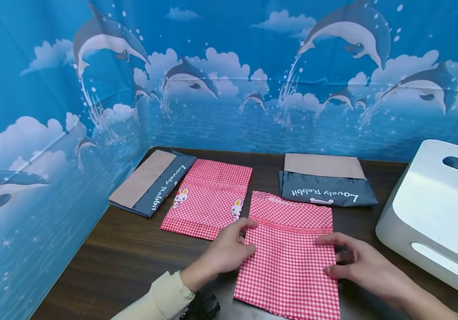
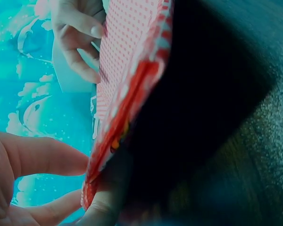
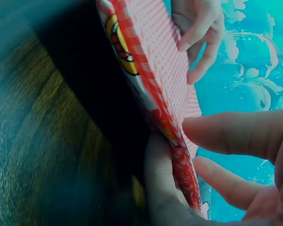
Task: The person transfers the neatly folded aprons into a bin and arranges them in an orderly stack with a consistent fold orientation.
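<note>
A folded red-and-white checked cloth is held by both hands in front of me, raised off the tabletop with its shadow below in the wrist views. My left hand pinches its left edge, thumb on one face and fingers on the other. At the opposite edge my right hand pinches it the same way. Seen edge-on, the cloth shows part of a printed figure on its underside. Behind it to the left lies a second checked cloth with printed rabbits.
Two dark folded cloths lettered "Lovely Rabbit" lie at the back, one cloth at the left and the other cloth right of centre. A white plastic box stands on the right. A dolphin-printed curtain borders the dark wooden table.
</note>
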Available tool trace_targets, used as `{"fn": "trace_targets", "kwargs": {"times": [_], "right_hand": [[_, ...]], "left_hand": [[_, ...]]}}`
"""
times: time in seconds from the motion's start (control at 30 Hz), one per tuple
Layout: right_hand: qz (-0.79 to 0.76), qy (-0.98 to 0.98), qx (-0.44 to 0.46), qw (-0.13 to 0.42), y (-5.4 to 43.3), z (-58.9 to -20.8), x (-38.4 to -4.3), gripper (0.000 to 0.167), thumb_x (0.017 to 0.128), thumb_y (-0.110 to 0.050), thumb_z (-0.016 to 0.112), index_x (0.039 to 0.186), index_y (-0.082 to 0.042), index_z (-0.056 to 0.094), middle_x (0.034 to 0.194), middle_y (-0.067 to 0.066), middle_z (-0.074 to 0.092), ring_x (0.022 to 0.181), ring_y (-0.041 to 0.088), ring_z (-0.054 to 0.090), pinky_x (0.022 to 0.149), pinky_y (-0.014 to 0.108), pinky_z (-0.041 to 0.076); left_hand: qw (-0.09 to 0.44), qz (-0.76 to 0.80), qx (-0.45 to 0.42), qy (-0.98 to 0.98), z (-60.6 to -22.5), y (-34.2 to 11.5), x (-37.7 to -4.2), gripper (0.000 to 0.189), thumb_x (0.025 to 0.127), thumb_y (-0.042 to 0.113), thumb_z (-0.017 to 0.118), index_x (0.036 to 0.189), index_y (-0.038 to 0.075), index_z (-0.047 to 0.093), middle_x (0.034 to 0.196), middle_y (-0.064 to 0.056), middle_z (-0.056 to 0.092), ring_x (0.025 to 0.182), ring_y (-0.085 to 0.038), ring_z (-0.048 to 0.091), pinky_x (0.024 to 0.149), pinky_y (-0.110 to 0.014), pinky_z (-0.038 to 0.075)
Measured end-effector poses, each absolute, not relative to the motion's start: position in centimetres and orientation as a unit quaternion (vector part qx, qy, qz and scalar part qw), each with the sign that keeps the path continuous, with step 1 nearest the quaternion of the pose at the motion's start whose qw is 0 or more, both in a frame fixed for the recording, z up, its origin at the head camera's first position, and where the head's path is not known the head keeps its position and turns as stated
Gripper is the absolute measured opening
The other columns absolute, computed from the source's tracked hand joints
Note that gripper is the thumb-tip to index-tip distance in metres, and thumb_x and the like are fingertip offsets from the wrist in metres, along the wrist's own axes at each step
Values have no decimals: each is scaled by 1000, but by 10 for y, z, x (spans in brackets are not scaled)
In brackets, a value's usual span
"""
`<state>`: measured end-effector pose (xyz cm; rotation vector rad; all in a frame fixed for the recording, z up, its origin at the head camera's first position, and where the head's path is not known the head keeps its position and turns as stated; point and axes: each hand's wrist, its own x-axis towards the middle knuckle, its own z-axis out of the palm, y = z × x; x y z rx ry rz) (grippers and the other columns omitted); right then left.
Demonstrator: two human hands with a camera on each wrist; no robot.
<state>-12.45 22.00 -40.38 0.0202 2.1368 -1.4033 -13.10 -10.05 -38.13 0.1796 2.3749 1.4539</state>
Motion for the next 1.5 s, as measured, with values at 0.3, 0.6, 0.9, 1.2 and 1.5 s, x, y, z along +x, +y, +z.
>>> {"fn": "trace_targets", "kwargs": {"times": [0.3,0.6,0.9,1.2,1.5], "right_hand": [[-491,823,4,285,220,-402,-124,67,92,-15,82,153,-8,56,159,29,47,130,35,58,98,54,60],[-494,827,-9,268,223,-387,-123,71,90,-17,84,155,-8,55,162,28,44,140,51,49,100,64,58],[-506,828,-19,242,227,-372,-121,73,89,-16,84,155,-6,54,162,28,45,141,53,49,97,58,61],[-506,833,-18,222,232,-364,-118,78,89,-22,87,158,-10,51,166,26,41,143,54,49,93,53,64],[-517,828,-8,216,235,-362,-120,79,92,-22,84,162,-13,48,168,25,38,145,54,48,95,50,64]], "left_hand": [[186,542,54,818,-379,-102,-129,51,92,-7,66,141,5,63,76,-2,67,48,-7,46,48,-23,36],[171,564,52,806,-367,-107,-124,52,92,-6,65,143,5,64,61,4,55,47,-6,34,45,-21,30],[166,570,58,802,-350,-107,-122,50,96,-3,67,145,7,63,65,3,50,51,-9,34,49,-22,31],[144,585,84,793,-335,-109,-121,50,98,-2,67,147,6,62,77,0,53,56,-10,35,54,-22,33],[148,594,87,786,-330,-111,-128,50,99,0,69,148,7,61,113,-11,60,64,-11,41,56,-23,35]]}}
